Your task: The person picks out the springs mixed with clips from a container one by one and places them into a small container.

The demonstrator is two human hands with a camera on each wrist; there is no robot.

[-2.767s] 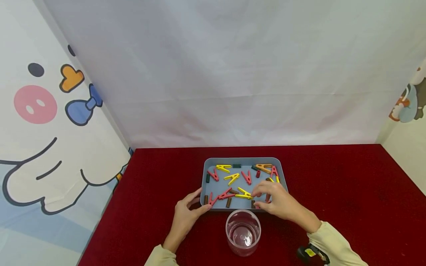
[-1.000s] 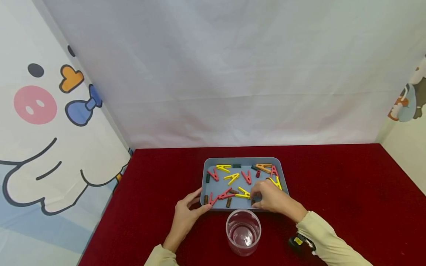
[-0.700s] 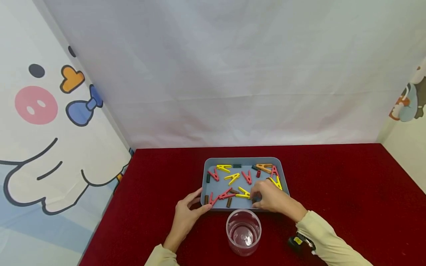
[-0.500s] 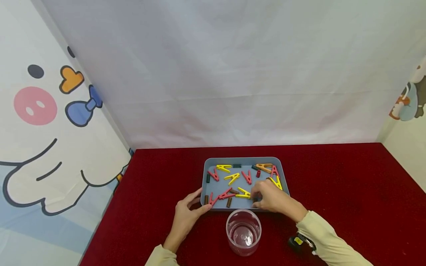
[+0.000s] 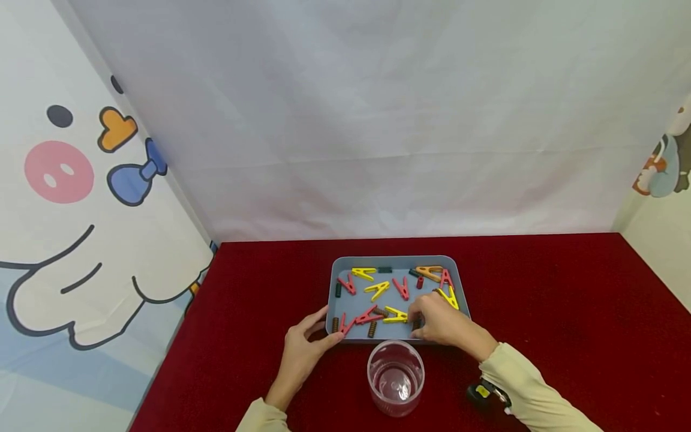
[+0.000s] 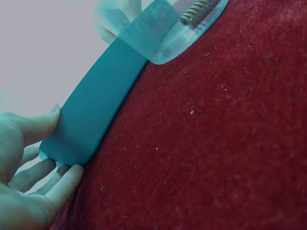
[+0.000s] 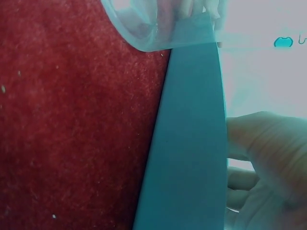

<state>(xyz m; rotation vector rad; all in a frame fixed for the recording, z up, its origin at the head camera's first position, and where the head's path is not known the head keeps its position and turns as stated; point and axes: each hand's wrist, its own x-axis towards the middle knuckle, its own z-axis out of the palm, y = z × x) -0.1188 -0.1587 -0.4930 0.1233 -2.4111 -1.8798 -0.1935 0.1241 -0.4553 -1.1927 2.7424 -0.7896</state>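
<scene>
A shallow grey-blue tray [image 5: 353, 300] holds red, yellow and orange V-shaped plastic clips, with small coil springs scattered among them. My left hand [image 5: 302, 351] grips its near left corner; the left wrist view has the thumb at the rim and fingertips against the tray's end. Over the near right part of the tray, my right hand [image 5: 445, 321] pinches a dark brown coil spring [image 5: 416, 324] between thumb and fingers. Its fingertips are hidden behind the tray wall in the right wrist view. A yellow clip [image 5: 396, 315] lies just left of those fingers.
A clear plastic cup [image 5: 396, 384] stands close in front of the tray. Through its wall in the left wrist view shows a brown coil spring [image 6: 199, 12]; I cannot tell whether it is inside. Dark red cloth [image 5: 540, 300] covers the table, and a white sheet [image 5: 405, 120] hangs behind.
My right hand has come down into the tray from slightly above and taken the spring near the front wall, which has shifted slightly right. My left hand has stayed at the corner.
</scene>
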